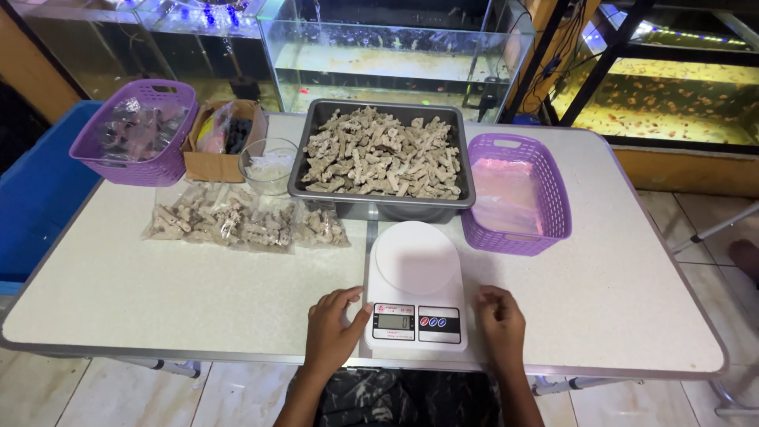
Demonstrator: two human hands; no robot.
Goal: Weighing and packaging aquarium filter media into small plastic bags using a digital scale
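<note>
A white digital kitchen scale (416,283) sits at the table's near edge with nothing on its round platform. My left hand (332,332) rests flat on the table, its thumb touching the scale's left side. My right hand (500,323) lies just right of the scale with fingers curled, holding nothing. Behind the scale, a dark grey tray (379,204) is heaped with pale, rough coral-like pieces (383,152).
Filled clear bags of the same pieces (237,221) lie left of the tray. A purple basket with pink-tinted bags (515,193) stands at the right. At the back left are another purple basket (139,133), a cardboard box (223,142) and a clear bowl (269,164). Fish tanks stand behind the table.
</note>
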